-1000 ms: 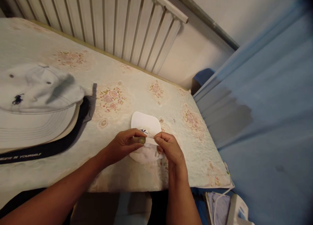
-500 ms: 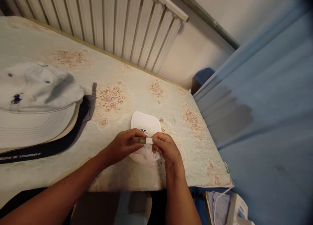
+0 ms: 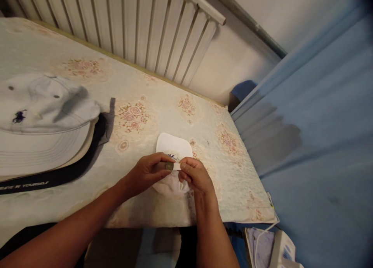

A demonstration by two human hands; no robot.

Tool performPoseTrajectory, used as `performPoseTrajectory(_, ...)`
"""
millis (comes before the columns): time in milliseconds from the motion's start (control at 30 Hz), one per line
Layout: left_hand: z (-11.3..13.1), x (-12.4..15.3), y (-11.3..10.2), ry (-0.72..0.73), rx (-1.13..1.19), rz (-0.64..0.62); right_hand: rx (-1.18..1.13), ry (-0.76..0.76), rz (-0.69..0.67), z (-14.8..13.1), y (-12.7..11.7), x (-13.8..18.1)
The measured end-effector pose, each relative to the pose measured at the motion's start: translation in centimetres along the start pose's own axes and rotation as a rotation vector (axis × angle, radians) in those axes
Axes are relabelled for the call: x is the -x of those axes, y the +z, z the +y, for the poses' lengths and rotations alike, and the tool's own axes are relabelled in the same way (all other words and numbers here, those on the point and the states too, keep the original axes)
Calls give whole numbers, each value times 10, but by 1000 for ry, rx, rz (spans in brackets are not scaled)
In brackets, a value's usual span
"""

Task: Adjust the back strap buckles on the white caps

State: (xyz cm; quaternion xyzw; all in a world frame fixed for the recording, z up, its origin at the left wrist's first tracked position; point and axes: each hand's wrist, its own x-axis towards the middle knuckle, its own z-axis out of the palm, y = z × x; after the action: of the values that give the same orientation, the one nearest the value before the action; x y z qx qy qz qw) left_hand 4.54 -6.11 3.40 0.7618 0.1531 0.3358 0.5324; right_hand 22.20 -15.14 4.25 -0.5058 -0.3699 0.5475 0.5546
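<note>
A small white cap (image 3: 174,143) lies on the table with its brim pointing away from me, and dark lettering shows partly behind my fingers. Above it, my left hand (image 3: 148,170) pinches a brass-coloured buckle (image 3: 169,166) between thumb and fingers. A short white strap (image 3: 176,166) runs out of the buckle to the right. The strap's other end is gripped by my right hand (image 3: 196,174), thumb on top and fingers curled. Both hands partly cover the cap's crown, so where the strap joins it is hidden.
Stacked caps (image 3: 49,104) lie at the left, pale grey on top, a dark brim below. A floral cloth (image 3: 186,205) covers the table. A white radiator (image 3: 131,27) stands behind, a blue curtain (image 3: 314,116) hangs right, and a white appliance (image 3: 282,248) with a cord sits lower right.
Both hands have risen very slightly, with the buckle and strap still held between them. The buckle is tilted a little differently. The cap below has barely moved.
</note>
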Motion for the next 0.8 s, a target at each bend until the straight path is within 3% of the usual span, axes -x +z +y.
performPoseTrajectory(467,-1,2,5,20,6,32,-28,26,-54,4,10,-2)
performPoseTrajectory(800,0,3,2,-9,-35,59,336,-57,-55,-12,-2,6)
